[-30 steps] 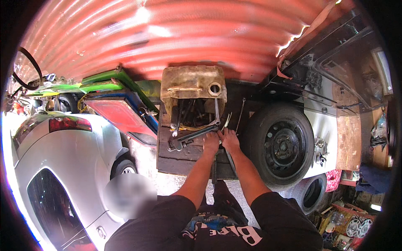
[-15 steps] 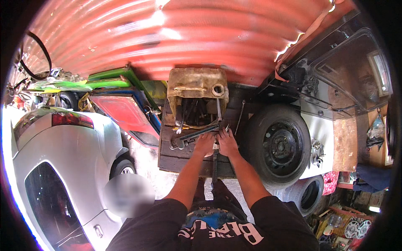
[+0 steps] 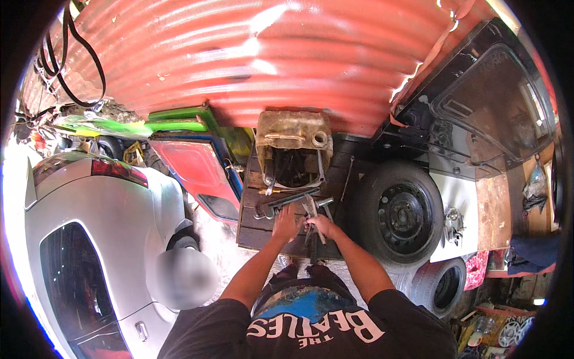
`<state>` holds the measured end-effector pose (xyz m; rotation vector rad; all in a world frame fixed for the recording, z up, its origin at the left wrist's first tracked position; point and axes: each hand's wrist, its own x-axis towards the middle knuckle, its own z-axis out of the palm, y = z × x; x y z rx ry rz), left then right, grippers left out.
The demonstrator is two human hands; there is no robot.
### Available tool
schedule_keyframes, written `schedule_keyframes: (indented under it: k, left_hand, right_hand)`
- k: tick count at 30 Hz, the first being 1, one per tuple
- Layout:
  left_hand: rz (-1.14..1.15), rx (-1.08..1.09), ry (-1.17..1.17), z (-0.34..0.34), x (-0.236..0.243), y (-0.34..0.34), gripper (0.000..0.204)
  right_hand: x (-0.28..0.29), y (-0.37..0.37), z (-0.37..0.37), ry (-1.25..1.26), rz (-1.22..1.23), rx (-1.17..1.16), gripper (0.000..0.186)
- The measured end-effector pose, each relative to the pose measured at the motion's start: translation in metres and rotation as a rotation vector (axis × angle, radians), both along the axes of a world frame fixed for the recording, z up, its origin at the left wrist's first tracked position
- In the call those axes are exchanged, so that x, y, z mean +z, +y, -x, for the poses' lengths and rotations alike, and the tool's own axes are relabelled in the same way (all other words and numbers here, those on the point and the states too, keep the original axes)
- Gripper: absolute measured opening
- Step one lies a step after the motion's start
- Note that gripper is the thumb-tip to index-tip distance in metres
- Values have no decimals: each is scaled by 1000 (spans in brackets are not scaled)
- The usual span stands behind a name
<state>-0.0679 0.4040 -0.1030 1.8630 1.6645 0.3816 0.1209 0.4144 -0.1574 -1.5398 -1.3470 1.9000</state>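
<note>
My left hand (image 3: 287, 224) has its fingers stretched out beside a dark metal bar (image 3: 284, 200) on the dark wooden bench (image 3: 254, 236). My right hand (image 3: 318, 225) grips a light metal tool (image 3: 311, 211), held upright at an angle among other metal tools; its exact kind is hard to make out. Behind these sits a dirty translucent plastic container (image 3: 286, 124), cut open at the front, with dark tools inside. A long wrench (image 3: 347, 178) lies to its right. Another metal piece (image 3: 324, 203) is just right of the held tool.
A wheel (image 3: 394, 212) lies right of the bench, beside a second tyre (image 3: 442, 281) and a black hatch panel (image 3: 481, 99). A silver car (image 3: 107, 197) fills the left. Red and green panels (image 3: 194, 176) lean beside the bench, before a red corrugated wall (image 3: 251, 54).
My right hand has taken up the light metal tool and raised it. My left hand has shifted slightly left with fingers extended. The whole view has shifted, bringing the bench lower in the picture.
</note>
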Motion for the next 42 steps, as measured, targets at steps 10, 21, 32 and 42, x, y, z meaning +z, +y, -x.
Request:
schedule_keyframes:
  k: [10,21,32,42]
  left_hand:
    - [438,50,-646,-16,-63,-18,113]
    - [464,-12,-929,2,11,-1,72]
    - [50,-33,-690,17,11,46,41]
    - [98,10,-76,25,41,78,40]
  right_hand:
    - [24,-2,30,431,191,-301,34]
    - [34,20,33,287,167,-246,28]
    - [93,72,49,472,215,-264,28]
    - [109,82,60,10,-13,-266,43]
